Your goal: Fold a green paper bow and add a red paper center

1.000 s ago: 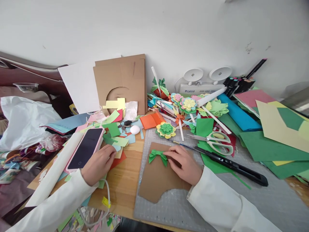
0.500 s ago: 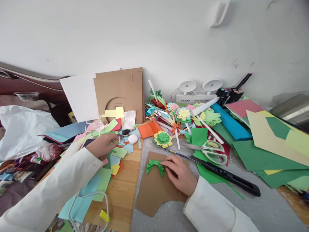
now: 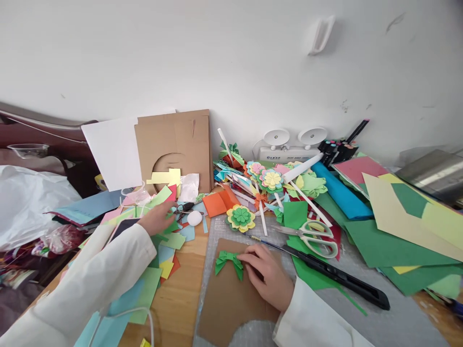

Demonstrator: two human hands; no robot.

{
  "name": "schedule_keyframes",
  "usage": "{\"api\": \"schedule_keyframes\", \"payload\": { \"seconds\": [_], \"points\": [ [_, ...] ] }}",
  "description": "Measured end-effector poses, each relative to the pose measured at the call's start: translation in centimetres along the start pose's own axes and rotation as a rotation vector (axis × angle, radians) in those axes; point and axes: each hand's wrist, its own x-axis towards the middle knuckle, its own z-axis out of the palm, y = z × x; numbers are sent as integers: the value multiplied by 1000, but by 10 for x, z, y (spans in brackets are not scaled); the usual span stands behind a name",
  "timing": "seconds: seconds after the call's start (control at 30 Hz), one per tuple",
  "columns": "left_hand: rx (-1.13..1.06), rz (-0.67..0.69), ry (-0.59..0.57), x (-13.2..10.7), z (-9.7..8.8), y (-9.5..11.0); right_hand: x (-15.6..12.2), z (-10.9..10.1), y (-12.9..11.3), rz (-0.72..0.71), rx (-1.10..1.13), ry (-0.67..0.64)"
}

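A folded green paper bow lies on a brown cardboard piece with a curved cut in its lower edge. My right hand rests on the cardboard, its bent fingertips holding the bow's right end. Over the paper scraps to the left, my left hand reaches out with its fingers stretched and partly apart. Green paper scraps lie just under those fingers. Close to its fingertips are a bunch of keys and a white ball.
A grey cutting mat lies under the cardboard. To the right are scissors, a black utility knife and coloured paper sheets. Layered paper flowers and cardboard sheets stand behind. A white cable lies front left.
The view has tilted up slightly. My left hand has shifted a little away over the scraps, and its curled fingers have straightened. My right hand stays at the bow.
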Motion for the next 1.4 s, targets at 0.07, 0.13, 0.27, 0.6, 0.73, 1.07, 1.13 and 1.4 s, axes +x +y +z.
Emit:
{"api": "schedule_keyframes", "payload": {
  "seconds": [0.07,0.13,0.27,0.6,0.73,1.07,1.13,1.4],
  "points": [
    [95,-49,29,13,-5,-8,0,0,0,-2,1,-1],
    [185,-99,55,27,-6,-15,0,0,0,-5,-1,0],
    [308,-152,12,45,5,-20,0,-1,-1,-5,-4,8],
    [431,-108,-45,38,11,-19,-1,-2,1,13,1,-24],
    [423,-71,0,34,9,-14,0,-2,0,22,8,-28],
    [81,-10,257,15,0,35,0,-3,-2,26,-36,-31],
    [-36,-18,267,3,-8,51,0,-3,-3,17,-68,-57],
    [-1109,-127,-118,-66,-23,115,-1,-1,4,79,-185,113]
  ]
}}
